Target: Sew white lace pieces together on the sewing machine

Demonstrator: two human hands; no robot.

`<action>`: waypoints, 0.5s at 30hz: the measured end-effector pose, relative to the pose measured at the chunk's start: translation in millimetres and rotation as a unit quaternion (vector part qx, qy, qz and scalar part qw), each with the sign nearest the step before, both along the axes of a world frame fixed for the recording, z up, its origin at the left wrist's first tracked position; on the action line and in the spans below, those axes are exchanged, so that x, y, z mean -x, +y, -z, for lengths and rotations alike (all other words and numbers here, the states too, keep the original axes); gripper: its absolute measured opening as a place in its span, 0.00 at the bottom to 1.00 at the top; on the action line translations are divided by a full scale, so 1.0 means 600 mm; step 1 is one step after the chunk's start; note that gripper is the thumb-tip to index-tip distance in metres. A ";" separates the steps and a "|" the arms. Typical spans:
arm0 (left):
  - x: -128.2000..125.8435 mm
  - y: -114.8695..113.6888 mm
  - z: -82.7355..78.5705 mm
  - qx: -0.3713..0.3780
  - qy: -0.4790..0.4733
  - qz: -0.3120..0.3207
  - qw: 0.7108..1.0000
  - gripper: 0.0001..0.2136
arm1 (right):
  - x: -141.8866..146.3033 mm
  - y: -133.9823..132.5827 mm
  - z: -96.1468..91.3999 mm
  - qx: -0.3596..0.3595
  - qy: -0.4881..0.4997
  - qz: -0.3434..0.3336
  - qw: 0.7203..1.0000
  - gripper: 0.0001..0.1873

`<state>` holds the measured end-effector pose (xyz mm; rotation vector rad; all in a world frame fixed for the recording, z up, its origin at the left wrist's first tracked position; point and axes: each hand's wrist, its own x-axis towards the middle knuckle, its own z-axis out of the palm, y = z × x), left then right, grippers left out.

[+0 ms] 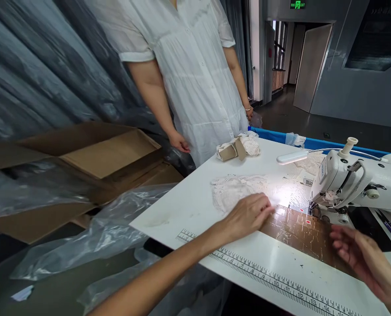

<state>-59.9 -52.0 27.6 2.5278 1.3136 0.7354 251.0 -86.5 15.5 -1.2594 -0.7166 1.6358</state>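
My left hand (248,215) rests over the white table, its fingers curled and pressed together at the near edge of a white lace piece (233,191). Whatever is between those fingertips is hidden. Over the right end of a glossy brown plate (297,235), my right hand (363,252) is open, fingers loosely bent and apart, nothing seen in it. The white sewing machine (366,184) stands just beyond, its lamp lighting more lace (290,195) beside the needle. Small red-marked stickers sit on the plate's far edge.
A ruler scale (271,274) runs along the near edge of the table (172,206). Rolled lace with cardboard (230,151) lies at the far corner. A person in a white dress (195,83) stands beyond. Cardboard boxes (110,153) and plastic sheeting (116,224) fill the left.
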 end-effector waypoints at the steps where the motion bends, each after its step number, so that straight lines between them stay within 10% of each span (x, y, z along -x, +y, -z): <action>1: -0.021 -0.010 0.000 0.016 -0.015 0.018 1.000 0.16 | 0.016 -0.021 -0.003 0.030 0.016 -0.040 0.999 0.23; 6: -0.116 -0.058 0.009 -0.019 -0.046 0.213 0.976 0.13 | 0.095 -0.065 -0.033 0.043 0.057 -0.094 0.993 0.28; 15: -0.091 -0.043 -0.042 0.122 -0.140 0.234 0.954 0.20 | 0.097 -0.089 -0.048 0.010 -0.063 -0.136 0.989 0.31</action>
